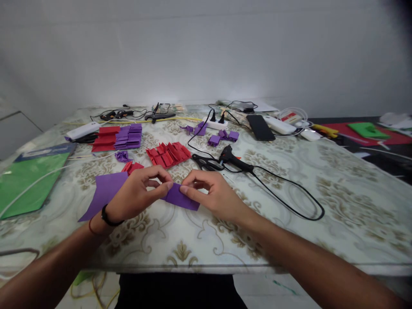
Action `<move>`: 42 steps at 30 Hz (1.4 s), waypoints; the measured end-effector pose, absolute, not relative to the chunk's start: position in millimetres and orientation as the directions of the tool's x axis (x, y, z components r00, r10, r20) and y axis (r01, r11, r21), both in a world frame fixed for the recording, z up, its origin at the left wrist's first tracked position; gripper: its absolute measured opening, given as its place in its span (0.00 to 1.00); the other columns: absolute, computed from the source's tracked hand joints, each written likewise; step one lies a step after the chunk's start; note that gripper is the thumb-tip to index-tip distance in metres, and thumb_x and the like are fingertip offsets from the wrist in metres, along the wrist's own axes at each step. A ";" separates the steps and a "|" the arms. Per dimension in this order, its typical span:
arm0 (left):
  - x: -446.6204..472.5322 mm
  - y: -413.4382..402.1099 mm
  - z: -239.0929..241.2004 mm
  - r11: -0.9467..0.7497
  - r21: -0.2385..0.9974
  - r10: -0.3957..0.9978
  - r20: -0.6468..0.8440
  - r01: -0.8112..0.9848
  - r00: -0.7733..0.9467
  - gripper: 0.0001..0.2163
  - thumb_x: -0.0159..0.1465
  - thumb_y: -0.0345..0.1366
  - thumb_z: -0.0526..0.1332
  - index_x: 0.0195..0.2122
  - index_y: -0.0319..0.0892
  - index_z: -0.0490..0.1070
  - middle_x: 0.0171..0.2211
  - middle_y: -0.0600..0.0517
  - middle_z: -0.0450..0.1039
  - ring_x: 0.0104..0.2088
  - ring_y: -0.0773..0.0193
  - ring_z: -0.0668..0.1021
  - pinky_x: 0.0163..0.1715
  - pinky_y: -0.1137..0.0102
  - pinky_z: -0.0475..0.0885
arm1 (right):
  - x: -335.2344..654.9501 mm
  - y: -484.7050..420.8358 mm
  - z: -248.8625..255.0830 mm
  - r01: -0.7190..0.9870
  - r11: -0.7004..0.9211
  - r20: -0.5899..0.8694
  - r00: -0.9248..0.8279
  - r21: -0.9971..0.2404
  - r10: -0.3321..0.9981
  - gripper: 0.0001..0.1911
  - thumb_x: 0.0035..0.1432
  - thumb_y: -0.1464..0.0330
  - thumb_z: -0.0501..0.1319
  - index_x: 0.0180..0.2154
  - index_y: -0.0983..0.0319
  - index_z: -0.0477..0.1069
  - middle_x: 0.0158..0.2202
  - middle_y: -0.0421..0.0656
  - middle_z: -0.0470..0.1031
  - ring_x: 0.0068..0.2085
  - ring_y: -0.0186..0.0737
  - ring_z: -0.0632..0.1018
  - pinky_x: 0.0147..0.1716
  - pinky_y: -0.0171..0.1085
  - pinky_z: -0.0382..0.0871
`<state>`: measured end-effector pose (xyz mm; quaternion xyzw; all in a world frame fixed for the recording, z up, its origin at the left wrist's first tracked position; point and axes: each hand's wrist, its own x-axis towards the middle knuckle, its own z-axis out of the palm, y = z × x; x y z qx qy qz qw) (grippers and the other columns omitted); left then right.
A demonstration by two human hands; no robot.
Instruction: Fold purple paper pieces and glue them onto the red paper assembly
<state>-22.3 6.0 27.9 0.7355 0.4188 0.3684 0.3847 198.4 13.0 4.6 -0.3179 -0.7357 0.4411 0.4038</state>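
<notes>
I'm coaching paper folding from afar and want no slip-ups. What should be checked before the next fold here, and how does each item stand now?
1. Grip on both sides: left hand and right hand each pinch the small purple paper: ok.
2. Paper supported: it seems to rest on the table: ok.
3. Edges lined up: fingers cover the crease: cannot tell.
4. Glue gun out of the way: it lies behind the right hand, apart from it: ok.
5. Glue gun hot or cold: cannot tell.
6. Large purple sheet free: the left wrist lies over it and may drag it: not ok.
</notes>
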 end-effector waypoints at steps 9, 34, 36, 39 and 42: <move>-23.2 5.4 29.7 -0.352 0.881 0.900 0.227 0.315 0.371 0.04 0.63 0.34 0.65 0.32 0.40 0.74 0.30 0.54 0.74 0.29 0.69 0.74 0.27 0.77 0.71 | 199.7 11.8 4.8 0.063 0.412 0.344 -0.446 -0.909 0.826 0.06 0.63 0.66 0.66 0.33 0.60 0.78 0.30 0.39 0.78 0.31 0.34 0.75 0.33 0.34 0.70; -17.1 3.4 30.2 -0.203 0.936 0.847 0.021 0.287 0.531 0.18 0.72 0.49 0.58 0.36 0.41 0.81 0.38 0.45 0.84 0.37 0.58 0.85 0.34 0.68 0.82 | 205.2 13.7 3.2 0.342 0.820 0.784 -0.278 -0.458 0.554 0.05 0.65 0.70 0.67 0.39 0.56 0.82 0.40 0.45 0.79 0.41 0.43 0.79 0.41 0.44 0.76; -13.6 3.0 29.3 -0.201 0.934 0.856 0.021 0.296 0.517 0.18 0.70 0.49 0.60 0.32 0.42 0.81 0.36 0.46 0.84 0.37 0.58 0.85 0.33 0.70 0.82 | 202.6 12.6 -0.7 0.327 0.844 0.775 -0.352 -0.424 0.525 0.05 0.66 0.70 0.66 0.40 0.56 0.81 0.43 0.46 0.78 0.43 0.44 0.79 0.43 0.45 0.77; -11.2 4.3 26.1 -0.192 0.939 0.882 0.038 0.284 0.470 0.17 0.70 0.47 0.62 0.29 0.41 0.79 0.29 0.48 0.81 0.33 0.59 0.84 0.31 0.70 0.82 | 201.5 13.6 -3.9 0.312 0.858 0.757 -0.410 -0.407 0.508 0.05 0.68 0.69 0.65 0.42 0.57 0.80 0.46 0.48 0.76 0.47 0.45 0.79 0.46 0.47 0.77; -12.5 5.7 21.2 -0.188 0.944 0.894 0.049 0.272 0.445 0.15 0.70 0.43 0.61 0.31 0.40 0.79 0.30 0.48 0.83 0.29 0.61 0.84 0.31 0.69 0.83 | 202.0 14.7 -4.2 0.313 0.859 0.755 -0.416 -0.406 0.508 0.05 0.68 0.69 0.65 0.43 0.58 0.80 0.47 0.49 0.75 0.49 0.45 0.78 0.49 0.49 0.76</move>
